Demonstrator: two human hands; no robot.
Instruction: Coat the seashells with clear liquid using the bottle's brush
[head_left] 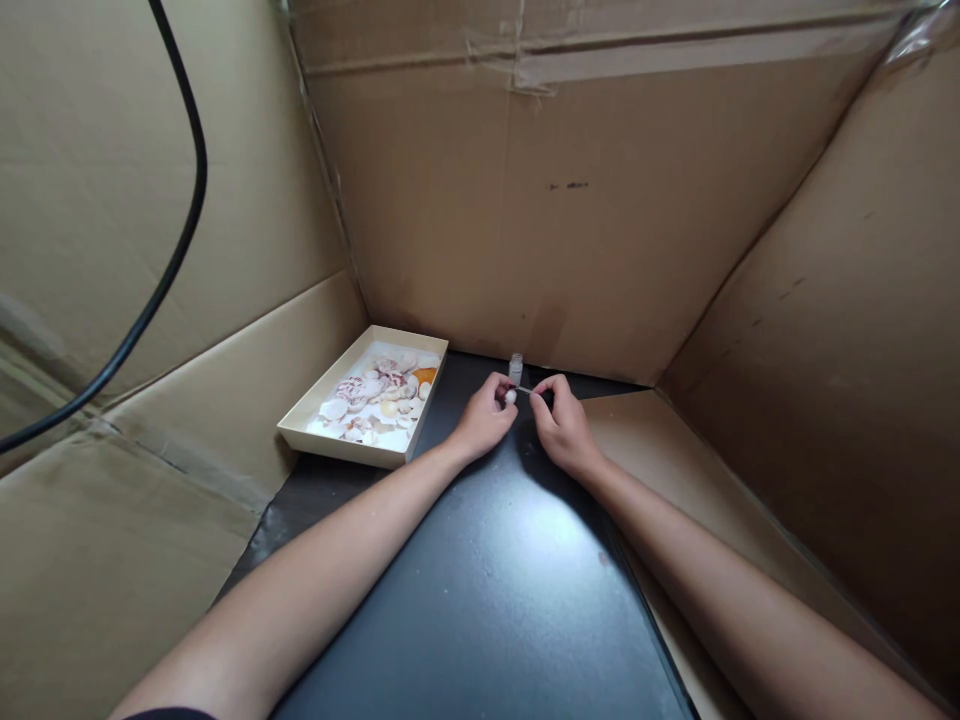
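Observation:
My left hand (487, 415) is closed, its fingertips pinching a small white rounded piece (511, 397) that looks like a seashell. Close on its right, my right hand (561, 420) grips a thin pale stick (524, 389), whose far end reaches toward the white piece. Whether the stick touches it I cannot tell. Just behind the fingers a small clear glass bottle (516, 366) stands upright. To the left of my hands sits a shallow cream tray (343, 452) with several seashells (373, 386) in white, purple-striped and orange.
A dark tabletop (480, 600) lies under my arms. Cardboard walls (480, 220) rise at the back and both sides, and a flat cardboard piece (637, 425) lies at the right. A black cable (196, 190) hangs at the upper left.

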